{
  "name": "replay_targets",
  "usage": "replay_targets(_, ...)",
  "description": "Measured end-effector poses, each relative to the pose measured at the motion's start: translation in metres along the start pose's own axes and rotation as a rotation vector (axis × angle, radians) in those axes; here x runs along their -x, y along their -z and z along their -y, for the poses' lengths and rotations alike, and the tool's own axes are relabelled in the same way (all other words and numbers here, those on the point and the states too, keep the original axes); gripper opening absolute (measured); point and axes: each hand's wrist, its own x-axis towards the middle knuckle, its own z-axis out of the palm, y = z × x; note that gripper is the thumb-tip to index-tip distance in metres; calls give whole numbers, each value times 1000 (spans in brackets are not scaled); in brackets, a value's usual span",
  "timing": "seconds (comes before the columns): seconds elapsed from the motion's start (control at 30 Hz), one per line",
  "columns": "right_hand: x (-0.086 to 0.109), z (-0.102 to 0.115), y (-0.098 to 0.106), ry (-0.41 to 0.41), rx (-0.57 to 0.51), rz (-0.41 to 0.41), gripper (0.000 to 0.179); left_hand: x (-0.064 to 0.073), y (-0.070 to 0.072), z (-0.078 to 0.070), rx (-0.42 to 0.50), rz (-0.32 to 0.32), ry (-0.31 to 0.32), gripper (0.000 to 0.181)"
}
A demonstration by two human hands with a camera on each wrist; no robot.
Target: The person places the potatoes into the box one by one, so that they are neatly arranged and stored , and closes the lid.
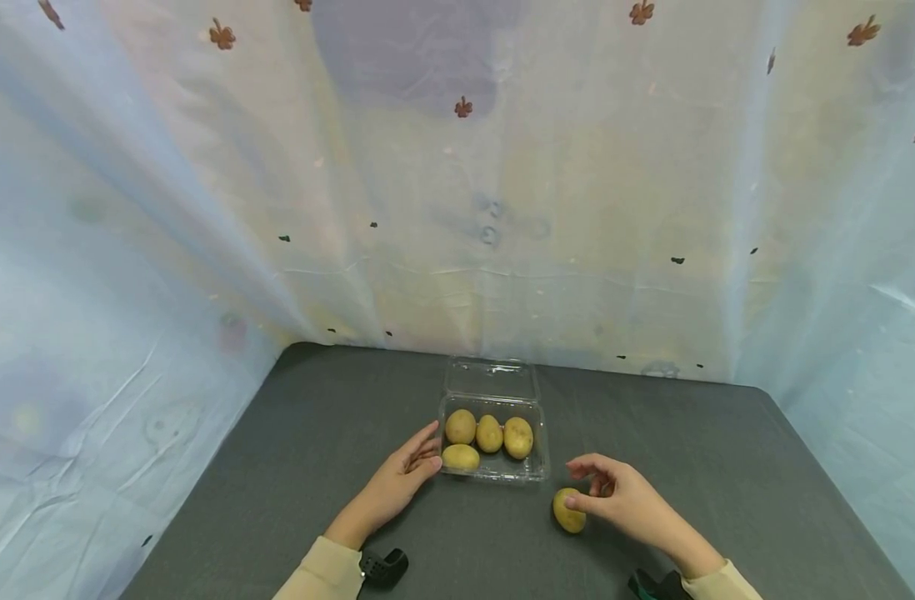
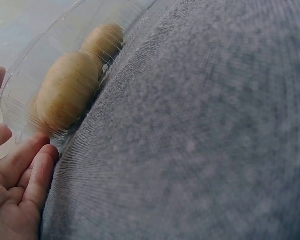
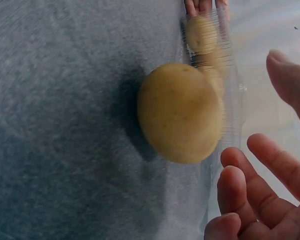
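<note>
Beside the right hand (image 1: 621, 498), a potato (image 1: 568, 517)

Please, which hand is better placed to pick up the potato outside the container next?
The right hand seems better placed: it is close beside the loose potato and holds nothing. The left hand is at the clear container's left side, farther from that potato.

No readable text in my three feeds
The pale curtain (image 1: 577, 183) carries faint looping marks (image 1: 490, 235), too blurred for me to call letters or numbers; on the clear plastic box (image 1: 492, 380) and the dark wristband (image 1: 385, 570) I can read no label, brand or figure either.
</note>
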Motion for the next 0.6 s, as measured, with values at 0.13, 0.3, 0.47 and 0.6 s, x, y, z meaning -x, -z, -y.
replay_targets(0.13,0,-4,-1,3,0,12,47,0,0,1,1,6,-7,62)
replay_targets(0.3,-2,-10,-3,4,10,31,50,1,0,-4,12,6,-8,62)
replay_targets(0.47,-2,-13,-5,-6,-4,70,52,7,0,-23,32,19,-2,62)
replay_targets(0.6,-2,-14,-6,-9,-26,96,52,10,1,-32,31,29,2,62)
